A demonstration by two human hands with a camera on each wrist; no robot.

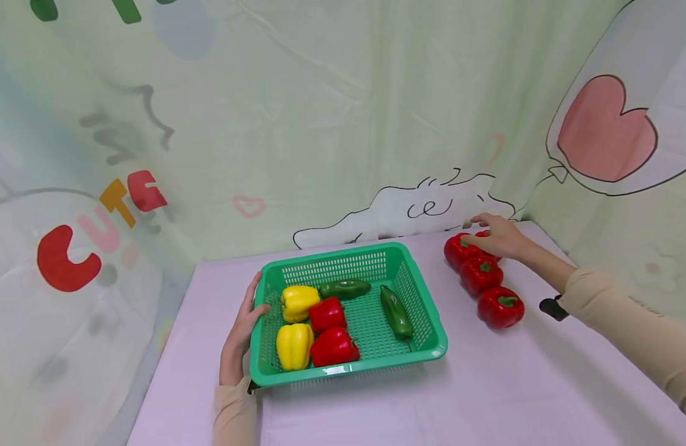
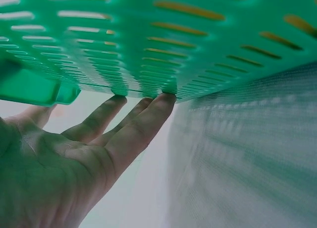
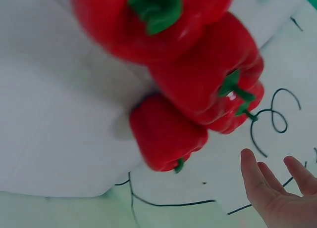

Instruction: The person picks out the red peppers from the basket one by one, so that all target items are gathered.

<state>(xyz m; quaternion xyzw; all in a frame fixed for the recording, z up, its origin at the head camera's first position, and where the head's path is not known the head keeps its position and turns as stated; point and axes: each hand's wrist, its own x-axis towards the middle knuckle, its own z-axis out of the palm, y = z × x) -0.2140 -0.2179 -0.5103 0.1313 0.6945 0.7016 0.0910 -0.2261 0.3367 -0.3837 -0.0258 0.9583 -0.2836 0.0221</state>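
Observation:
My left hand (image 1: 244, 323) holds the green plastic basket (image 1: 348, 370) at its left side, thumb over the rim. In the left wrist view its fingertips (image 2: 166, 102) press up against the slotted basket wall. Inside lie two yellow bell peppers (image 1: 295, 347), two red bell peppers (image 1: 334, 347) and two long green peppers (image 1: 395, 313). My right hand (image 1: 500, 236) hovers over the far end of a group of several red bell peppers (image 1: 480, 277) on the table. In the right wrist view its fingers (image 3: 255, 176) are spread, apart from the peppers, with nothing between them.
A pale lilac cloth covers the table (image 1: 376, 412). Printed curtains (image 1: 298, 124) hang behind it and at both sides, close to the far edge. The right-hand peppers sit between the basket and the table's right edge.

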